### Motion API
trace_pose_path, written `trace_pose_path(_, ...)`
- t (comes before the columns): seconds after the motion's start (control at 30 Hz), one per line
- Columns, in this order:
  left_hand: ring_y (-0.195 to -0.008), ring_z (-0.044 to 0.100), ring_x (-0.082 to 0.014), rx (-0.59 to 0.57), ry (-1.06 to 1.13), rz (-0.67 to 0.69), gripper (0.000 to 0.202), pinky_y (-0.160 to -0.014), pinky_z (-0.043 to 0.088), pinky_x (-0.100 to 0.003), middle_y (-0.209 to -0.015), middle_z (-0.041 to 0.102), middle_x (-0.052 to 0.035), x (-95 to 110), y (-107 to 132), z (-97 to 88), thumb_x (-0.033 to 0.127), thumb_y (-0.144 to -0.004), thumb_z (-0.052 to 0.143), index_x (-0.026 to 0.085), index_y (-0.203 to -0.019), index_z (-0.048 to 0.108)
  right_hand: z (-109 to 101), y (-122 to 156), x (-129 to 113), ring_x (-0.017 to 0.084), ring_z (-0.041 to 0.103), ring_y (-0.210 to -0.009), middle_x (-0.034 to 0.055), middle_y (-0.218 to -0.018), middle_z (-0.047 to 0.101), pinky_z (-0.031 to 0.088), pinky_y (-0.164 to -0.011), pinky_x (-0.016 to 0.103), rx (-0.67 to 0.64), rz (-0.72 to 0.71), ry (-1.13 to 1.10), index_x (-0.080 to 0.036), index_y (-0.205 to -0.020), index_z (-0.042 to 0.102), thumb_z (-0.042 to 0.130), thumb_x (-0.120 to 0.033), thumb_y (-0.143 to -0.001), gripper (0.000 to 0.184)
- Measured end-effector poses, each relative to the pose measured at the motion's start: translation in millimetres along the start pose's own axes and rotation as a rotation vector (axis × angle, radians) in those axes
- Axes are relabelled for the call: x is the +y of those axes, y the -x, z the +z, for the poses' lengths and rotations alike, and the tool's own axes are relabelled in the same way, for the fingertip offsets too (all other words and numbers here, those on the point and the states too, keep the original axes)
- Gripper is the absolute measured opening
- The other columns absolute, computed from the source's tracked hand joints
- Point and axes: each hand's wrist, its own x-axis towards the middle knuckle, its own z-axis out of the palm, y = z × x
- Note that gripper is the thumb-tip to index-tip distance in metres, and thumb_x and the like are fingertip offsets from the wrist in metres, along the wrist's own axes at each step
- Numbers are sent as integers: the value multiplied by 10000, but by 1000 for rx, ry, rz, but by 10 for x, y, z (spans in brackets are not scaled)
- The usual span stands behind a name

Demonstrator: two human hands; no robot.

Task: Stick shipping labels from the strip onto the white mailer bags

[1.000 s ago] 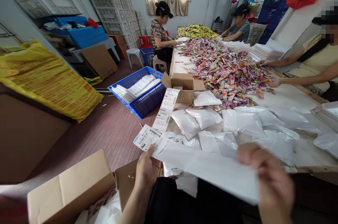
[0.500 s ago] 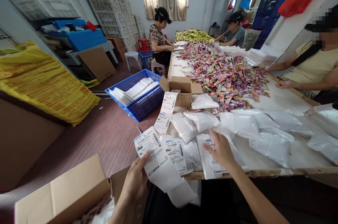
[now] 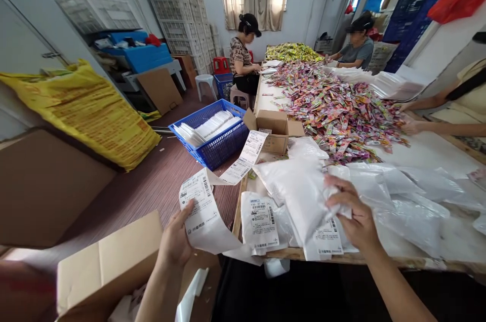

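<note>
My left hand pinches a strip of printed shipping labels with barcodes, its thumb on top. The strip runs back to a small cardboard box on the table. My right hand grips the corner of a plump white plastic bag, which is tilted above the table's near edge. Below it lie a labelled white bag and another label, partly covered by the held bag. More white bags lie to the right of my right hand.
A heap of small colourful packets covers the table's middle. A blue basket of white sheets or envelopes stands left of the table. An open carton sits at lower left. Several people work around the table.
My right hand has gone from spread over a labelled bag to gripping and lifting a white bag. My left hand has shifted left with the label strip. The view has turned left.
</note>
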Motion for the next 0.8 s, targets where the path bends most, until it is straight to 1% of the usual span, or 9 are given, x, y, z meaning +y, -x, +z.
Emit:
trace_pose_path(0.13, -596, 707, -205, -63, -25, -35, 169, -546, 596, -276, -771, 750, -125, 44, 52, 24, 149, -870, 568, 54, -961, 673, 237, 419, 421, 233, 577, -1163, 69, -1144, 658, 421, -1014, 430, -263, 375, -172, -198, -621, 616, 434, -69, -667, 228)
trace_pose_path(0.27, -682, 725, -234, -132, -68, -11, 203, -625, 602, -291, -830, 761, -117, -62, 165, 105, 173, -782, 692, 99, -971, 690, 228, 362, 784, 259, 503, -1261, 79, -1197, 650, 345, -1071, 488, -420, 427, -10, -186, -506, 565, 370, -94, -591, 232)
trace_pose_path(0.37, -815, 727, -259, -267, -117, 35, 328, -754, 594, -326, -931, 767, -99, -264, 324, 216, 191, -714, 776, 157, -1032, 706, 157, 172, 524, 300, 519, -1207, 95, -1183, 629, 339, -1046, 568, -349, 326, 311, -191, -590, 638, 392, -100, -659, 271)
trace_pose_path(0.43, -913, 712, -274, -400, -222, 52, 293, -854, 562, -347, -987, 763, -98, -406, 440, 301, 210, -726, 777, 172, -1014, 737, 234, 116, 142, 275, 580, -1089, 98, -1100, 643, 426, -983, 527, -242, 253, 385, -205, -898, 690, 450, -140, -772, 278)
trace_pose_path(0.5, -967, 694, -285, -536, -394, 60, 185, -920, 524, -354, -998, 762, -104, -500, 531, 371, 241, -762, 752, 162, -928, 775, 433, 145, -260, 225, 625, -980, 77, -1063, 659, 519, -879, 406, -252, 160, 290, -219, -1257, 547, 544, -207, -851, 406)
trace_pose_path(0.57, -967, 688, -293, -655, -515, 36, 180, -937, 507, -358, -989, 761, -113, -523, 578, 413, 289, -785, 734, 150, -887, 789, 692, 218, -550, 201, 640, -910, 56, -1018, 676, 541, -780, 333, -229, 17, 241, -240, -1262, 519, 543, -167, -891, 379)
trace_pose_path(0.63, -975, 686, -311, -743, -441, -105, 289, -933, 508, -381, -996, 755, -135, -495, 586, 436, 385, -810, 696, 130, -912, 785, 935, 284, -680, 192, 642, -845, 42, -926, 684, 531, -696, 305, -129, -104, 238, -236, -1118, 568, 469, -70, -903, 290)
trace_pose_path(0.7, -984, 689, -334, -704, -236, -313, 381, -908, 526, -404, -970, 753, -164, -459, 569, 466, 442, -829, 651, 98, -941, 769, 1116, 320, -702, 182, 640, -801, 36, -872, 683, 527, -673, 304, -88, -187, 203, -222, -1068, 567, 406, -1, -890, 326)
trace_pose_path(0.8, -963, 705, -344, -446, -51, -462, 348, -855, 559, -402, -905, 754, -193, -455, 495, 536, 323, -827, 652, 40, -1016, 727, 1198, 320, -751, 179, 623, -800, 39, -838, 661, 532, -735, 331, -147, -250, 158, -209, -1026, 576, 410, -3, -899, 294)
